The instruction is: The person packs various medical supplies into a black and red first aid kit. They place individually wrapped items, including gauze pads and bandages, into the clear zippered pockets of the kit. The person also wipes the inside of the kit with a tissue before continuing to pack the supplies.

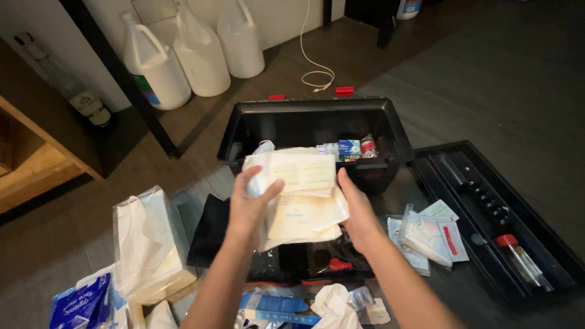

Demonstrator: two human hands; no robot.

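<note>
Both my hands hold a stack of flat paper sachets (301, 198), cream and white, just in front of a black plastic box (396, 131). My left hand (250, 204) grips the stack's left side, thumb on top. My right hand (356, 210) clasps its right edge. The stack hangs above the box's near rim and tilts slightly. Inside the box lie small packets and a small red-capped bottle (367, 146) at the right.
The black box lid (542, 244) lies to the right, with a red-capped tube (518, 253) on it. Flat sealed packets (429, 234) lie beside it. A white plastic bag (146, 244) and blue packs (82, 304) sit left. Three white jugs (195, 52) stand behind.
</note>
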